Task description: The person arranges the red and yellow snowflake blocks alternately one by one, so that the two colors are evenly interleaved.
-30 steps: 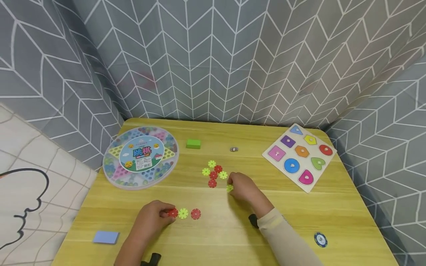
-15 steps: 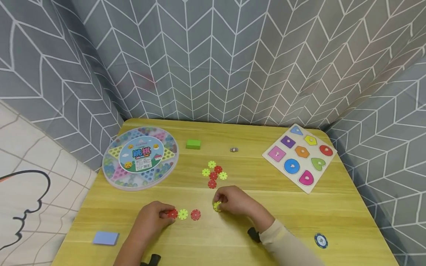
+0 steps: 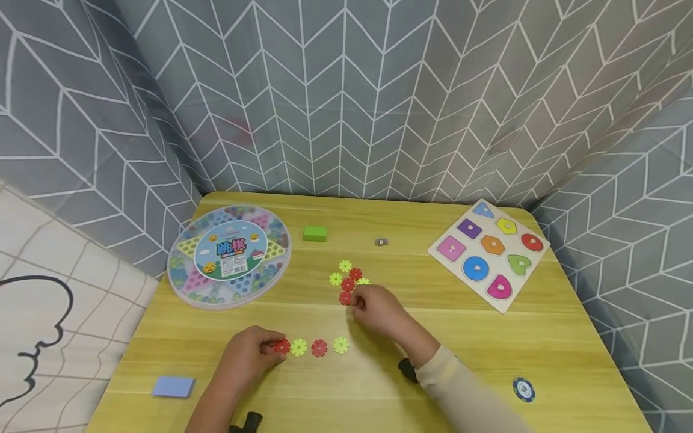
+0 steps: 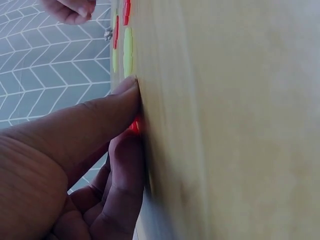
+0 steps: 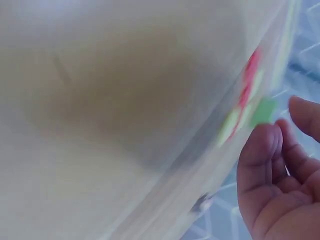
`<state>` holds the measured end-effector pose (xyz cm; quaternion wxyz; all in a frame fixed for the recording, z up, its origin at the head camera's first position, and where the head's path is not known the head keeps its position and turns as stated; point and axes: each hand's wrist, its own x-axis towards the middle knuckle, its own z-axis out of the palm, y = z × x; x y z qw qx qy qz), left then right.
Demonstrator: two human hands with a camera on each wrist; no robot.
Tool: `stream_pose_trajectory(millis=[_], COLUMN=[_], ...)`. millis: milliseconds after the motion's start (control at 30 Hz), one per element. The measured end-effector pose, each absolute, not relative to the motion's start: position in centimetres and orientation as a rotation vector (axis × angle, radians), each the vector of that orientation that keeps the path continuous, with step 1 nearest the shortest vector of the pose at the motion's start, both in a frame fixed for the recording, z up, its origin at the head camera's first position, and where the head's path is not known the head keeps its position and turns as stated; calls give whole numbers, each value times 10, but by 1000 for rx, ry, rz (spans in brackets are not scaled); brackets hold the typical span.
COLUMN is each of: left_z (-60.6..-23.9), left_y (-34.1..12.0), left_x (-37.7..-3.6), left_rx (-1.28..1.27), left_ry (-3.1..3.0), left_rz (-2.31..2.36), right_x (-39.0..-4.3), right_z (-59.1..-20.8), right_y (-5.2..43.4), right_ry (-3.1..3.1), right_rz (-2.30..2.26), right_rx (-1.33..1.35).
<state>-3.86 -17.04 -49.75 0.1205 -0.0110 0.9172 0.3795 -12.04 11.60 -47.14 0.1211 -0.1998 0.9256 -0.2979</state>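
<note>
We see a row of four flat snowflake discs near the front of the worktop [image 3: 487,355], alternating red and yellow-green; the red disc [image 3: 281,346] at its left end is pinched by the left hand [image 3: 246,356], fingertip and thumb pressing it flat, which seems to steady the line. The yellow-green disc [image 3: 340,344] at the right end lies free, apart from any finger. Just behind the row sits a loose cluster of discs [image 3: 346,278], and the right hand [image 3: 379,308] hovers at its near edge with fingers loosely curled and, as far as we can tell, nothing in them. Farther out lie a round marble game box [image 3: 229,256], a green block [image 3: 314,233], a shape puzzle board [image 3: 489,254], a blue pad [image 3: 172,386] and a poker chip [image 3: 523,389].
</note>
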Motion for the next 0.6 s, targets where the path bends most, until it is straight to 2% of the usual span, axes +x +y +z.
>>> stream_pose_trajectory(millis=[100,233,433,600], left_z=[-498,-498,-498,-498], left_y=[-171,-171,-171,-170], left_x=[-40,-40,-40,-39], left_rx=[-38,-40,-25,-23], left_ry=[2677,2676,2672,2680], left_rz=[1112,1104,1100,1108], right_x=[-152,-183,-197,-200], right_z=[-470,-479,-488,-488], right_y=[125,126,119,120], right_ry=[2789,2856,2868,2794], right_rz=[-830,-681,-555,-694], right_rx=[-434,-374,-374,-297])
